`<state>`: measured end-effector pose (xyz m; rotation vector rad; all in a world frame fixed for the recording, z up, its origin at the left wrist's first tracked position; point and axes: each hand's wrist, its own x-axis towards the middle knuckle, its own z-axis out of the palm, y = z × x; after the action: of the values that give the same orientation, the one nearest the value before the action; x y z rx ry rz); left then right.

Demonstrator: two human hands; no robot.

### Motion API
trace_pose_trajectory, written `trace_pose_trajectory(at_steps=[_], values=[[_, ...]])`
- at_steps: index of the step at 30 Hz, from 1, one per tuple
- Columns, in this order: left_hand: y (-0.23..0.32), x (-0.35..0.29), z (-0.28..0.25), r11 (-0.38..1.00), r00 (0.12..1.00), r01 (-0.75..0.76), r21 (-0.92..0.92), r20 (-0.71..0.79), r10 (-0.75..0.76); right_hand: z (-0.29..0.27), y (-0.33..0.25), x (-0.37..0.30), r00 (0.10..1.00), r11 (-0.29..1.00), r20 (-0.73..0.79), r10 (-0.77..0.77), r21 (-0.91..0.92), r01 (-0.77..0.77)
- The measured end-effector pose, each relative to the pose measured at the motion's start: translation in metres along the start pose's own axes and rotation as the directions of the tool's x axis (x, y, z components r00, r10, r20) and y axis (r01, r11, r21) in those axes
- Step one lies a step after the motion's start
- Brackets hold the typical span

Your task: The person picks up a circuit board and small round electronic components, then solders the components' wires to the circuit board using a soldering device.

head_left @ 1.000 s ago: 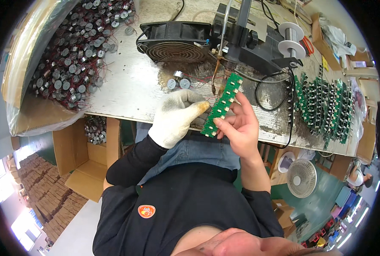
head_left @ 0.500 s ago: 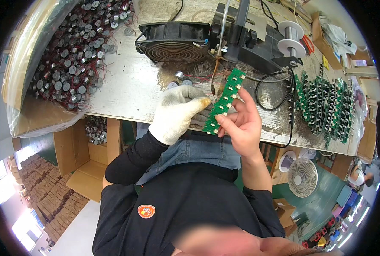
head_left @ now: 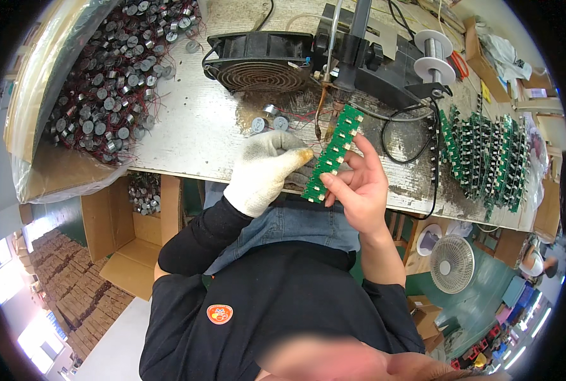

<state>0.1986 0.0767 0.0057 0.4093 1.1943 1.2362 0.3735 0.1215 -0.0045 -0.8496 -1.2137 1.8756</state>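
Note:
A narrow green circuit board strip [head_left: 333,152] with a row of small pale connectors is gripped by my right hand [head_left: 362,193], thumb on its face and fingers behind. It slants over the front of the bench, its top end close under the soldering stand's tip [head_left: 319,124]. My left hand [head_left: 260,168], in a white glove with a stained thumb, is closed in a pinch beside the strip's left edge; what it pinches, if anything, is hidden. Just beyond the glove lie several small round motors [head_left: 281,123] with thin red wires.
A large heap of wired motors [head_left: 105,101] covers the bench's left side. A black fan [head_left: 257,63] stands at the back, beside the soldering stand [head_left: 352,57] and a solder wire spool [head_left: 434,54]. Stacked green board strips [head_left: 486,159] lie right; a black cable [head_left: 384,143] loops between.
The strip and my right hand have shifted very slightly down. My left hand has moved slightly toward me, showing more of the motors beyond it. Both grips look the same.

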Motion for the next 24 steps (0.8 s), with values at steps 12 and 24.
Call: trace_pose_trajectory(at_steps=[12, 24], values=[[0.009, 0.004, 0.0, 0.947, 0.994, -0.102, 0.304, 0.057, 0.089, 0.001, -0.001, -0.001, 1.0, 1.0, 0.026, 0.003, -0.008, -0.003], [0.018, 0.003, 0.004, 0.96, 0.995, -0.076, 0.269, 0.088, 0.054, 0.003, -0.007, 0.001, 1.0, 1.0, 0.018, -0.007, 0.022, 0.007]])
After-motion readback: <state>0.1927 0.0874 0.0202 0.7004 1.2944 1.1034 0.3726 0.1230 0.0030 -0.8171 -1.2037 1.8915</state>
